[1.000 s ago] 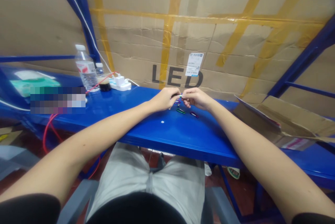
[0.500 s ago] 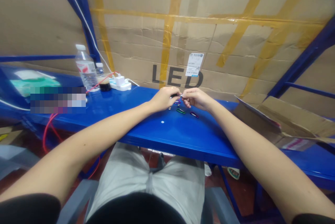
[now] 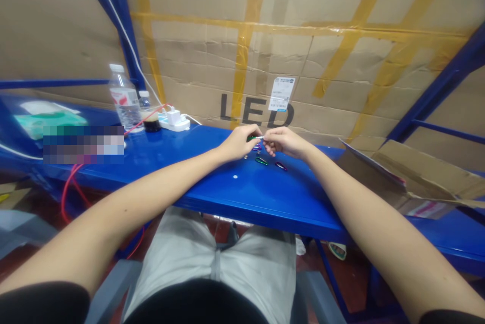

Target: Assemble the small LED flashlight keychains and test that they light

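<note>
My left hand (image 3: pixel 242 143) is closed above the blue table, gripping what looks like a green carabiner (image 3: pixel 250 138), mostly covered by the fingers. My right hand (image 3: pixel 283 142) faces it, thumb and forefinger pinched on a small silvery piece (image 3: pixel 260 137); whether this belongs to the carabiner I cannot tell. The fingertips of both hands almost meet. Just below them lie another green carabiner (image 3: pixel 261 161), a purple carabiner (image 3: pixel 281 166) and a purple one partly behind the hands (image 3: pixel 257 147). Tiny metal bits (image 3: pixel 245 157) lie by the left hand.
On the blue table (image 3: pixel 212 187) at left stand a water bottle (image 3: pixel 125 99), a small bottle of dark liquid (image 3: pixel 151 119) and a white power strip (image 3: pixel 178 124) with a red cable. An open cardboard box (image 3: pixel 420 177) sits at right. A large cardboard panel (image 3: pixel 197 71) rises behind.
The green of the carabiner in my left hand now shows more clearly, and the left fingers have shifted slightly. Both hands stay in nearly the same place; the carabiners on the table have not moved.
</note>
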{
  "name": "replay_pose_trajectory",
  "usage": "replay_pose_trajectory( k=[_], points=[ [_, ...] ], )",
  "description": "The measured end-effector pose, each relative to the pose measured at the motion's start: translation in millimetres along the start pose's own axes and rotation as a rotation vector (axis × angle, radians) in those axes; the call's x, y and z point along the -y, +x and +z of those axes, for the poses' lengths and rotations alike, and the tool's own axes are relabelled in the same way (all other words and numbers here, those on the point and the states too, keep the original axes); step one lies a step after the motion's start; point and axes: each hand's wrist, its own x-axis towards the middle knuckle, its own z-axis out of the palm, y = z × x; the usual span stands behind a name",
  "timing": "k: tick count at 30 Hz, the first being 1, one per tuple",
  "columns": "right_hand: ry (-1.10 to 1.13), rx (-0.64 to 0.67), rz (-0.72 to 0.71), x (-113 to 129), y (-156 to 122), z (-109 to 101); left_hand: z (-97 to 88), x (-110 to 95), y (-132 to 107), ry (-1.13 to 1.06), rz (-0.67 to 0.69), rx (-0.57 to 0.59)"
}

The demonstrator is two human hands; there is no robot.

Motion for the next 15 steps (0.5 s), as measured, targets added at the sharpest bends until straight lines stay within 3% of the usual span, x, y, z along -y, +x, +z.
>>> replay_pose_trajectory(
  k=[6, 11, 15],
  points=[
    [-0.078, 0.038, -0.061, 2.8, -2.2, -1.3, -2.5, -5.5, -1.1, 0.065, 0.046, 0.039],
    [-0.203, 0.037, -0.096, 7.7, -4.8, -4.0, 2.2, -0.1, 2.0, 0.239, 0.026, 0.065],
    [-0.358, 0.046, -0.09, 11.2, -6.4, -2.7, 3.1, 1.0, 2.3, 0.337, 0.026, 0.159]
  ],
)
